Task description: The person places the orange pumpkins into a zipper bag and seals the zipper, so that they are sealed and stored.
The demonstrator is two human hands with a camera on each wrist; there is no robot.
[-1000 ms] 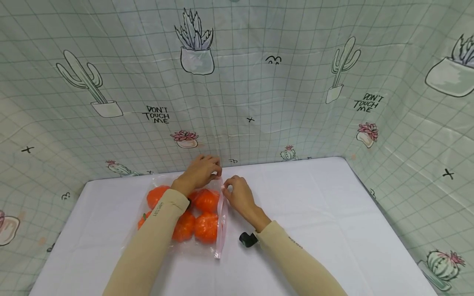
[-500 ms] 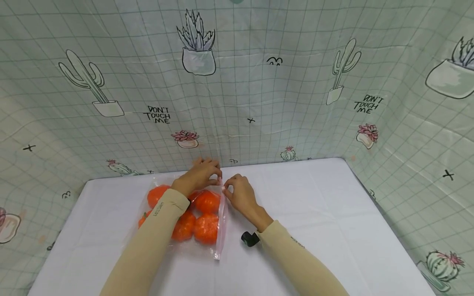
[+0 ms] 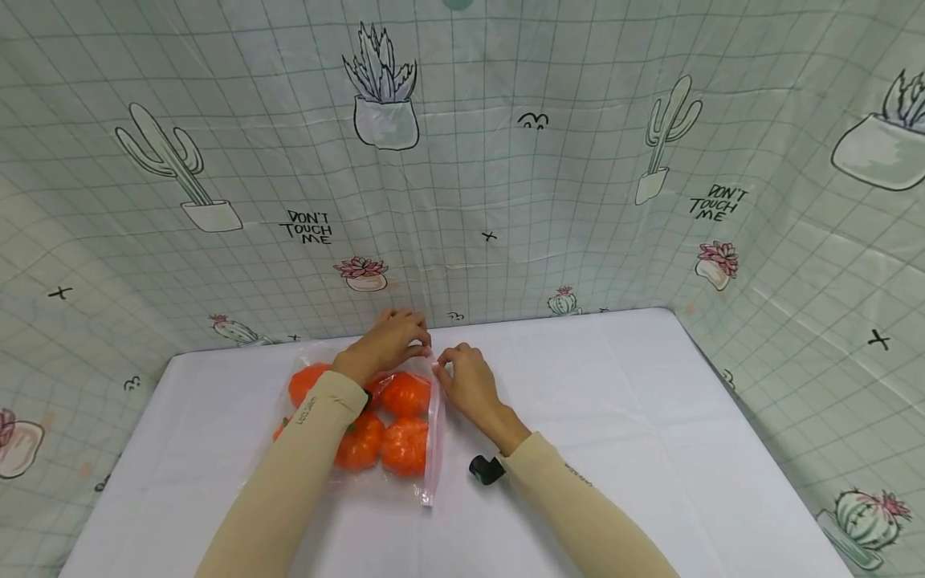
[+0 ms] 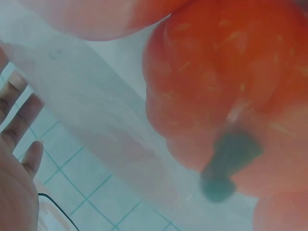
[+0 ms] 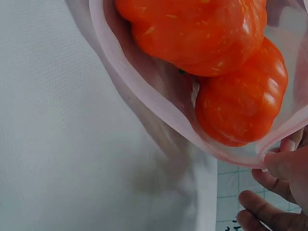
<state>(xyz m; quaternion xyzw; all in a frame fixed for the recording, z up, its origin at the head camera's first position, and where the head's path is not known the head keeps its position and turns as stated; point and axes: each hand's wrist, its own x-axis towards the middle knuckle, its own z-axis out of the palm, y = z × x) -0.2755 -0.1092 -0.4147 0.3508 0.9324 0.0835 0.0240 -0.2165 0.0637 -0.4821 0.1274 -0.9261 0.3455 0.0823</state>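
Note:
A clear plastic zip bag [image 3: 433, 449] with a pink closure strip lies on the table, its mouth facing right. Inside are several ribbed orange pumpkins [image 3: 405, 445]; a green stem [image 4: 231, 161] shows in the left wrist view. My left hand [image 3: 390, 337] reaches across the bag and pinches the far end of its mouth. Just to the right, my right hand [image 3: 466, 377] has thumb and forefinger pinched at the same strip. In the right wrist view, the mouth gapes around two pumpkins [image 5: 243, 98], and a thumb and finger grip its pink edge. My left forearm hides part of the bag.
A white-covered table [image 3: 600, 417] stretches to the right and front of the bag. Close behind its far edge hangs a pale grid cloth [image 3: 462, 193] with printed cacti. A black wrist camera [image 3: 486, 470] sits beside my right cuff.
The fingers of my left hand shift slightly nearer at the bag's far corner. My right hand and the bag stay almost in place.

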